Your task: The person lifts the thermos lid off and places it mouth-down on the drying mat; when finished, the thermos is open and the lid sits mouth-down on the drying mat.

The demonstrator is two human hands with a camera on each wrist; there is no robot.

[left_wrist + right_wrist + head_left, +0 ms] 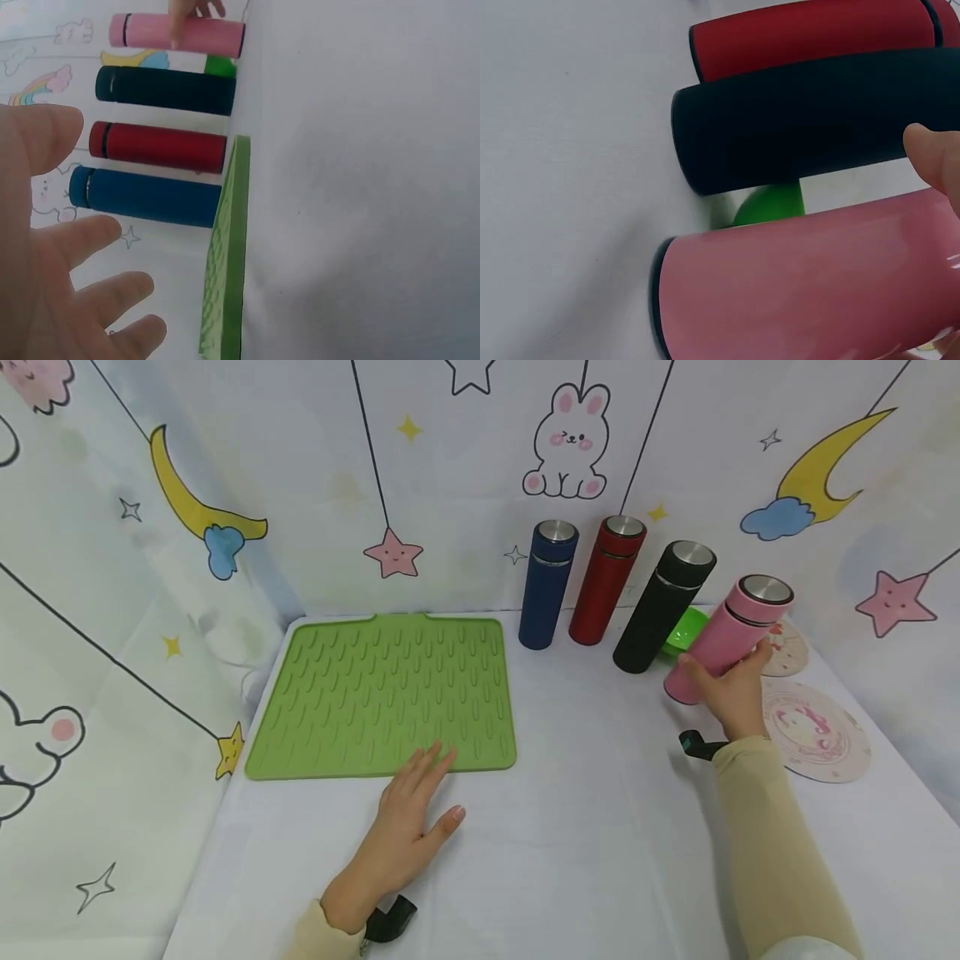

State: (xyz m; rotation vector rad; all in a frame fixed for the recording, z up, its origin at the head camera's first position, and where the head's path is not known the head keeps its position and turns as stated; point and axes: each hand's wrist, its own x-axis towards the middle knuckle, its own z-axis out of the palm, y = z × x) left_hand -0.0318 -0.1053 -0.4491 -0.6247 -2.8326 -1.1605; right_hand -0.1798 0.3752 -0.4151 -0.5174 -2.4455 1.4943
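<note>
A pink thermos [722,647] stands at the right end of a row of thermoses, and my right hand [731,693] holds it with thumb and fingers on opposite sides. Left of it come a black thermos [660,614], a red thermos [606,585] and a blue thermos [547,589], all upright. My left hand [405,831] has its fingers spread, with the fingertips over the near edge of a green ridged mat [397,693]. Nothing is in that hand. In the right wrist view the pink thermos [802,277] fills the lower part, and most of the fingers are hidden.
A bright green bowl [686,631] is partly hidden behind the black and pink thermoses. Two round printed mats, one large [821,735] and one smaller [787,652], lie at the right. A patterned cloth backdrop [465,468] rises behind the white table [570,843].
</note>
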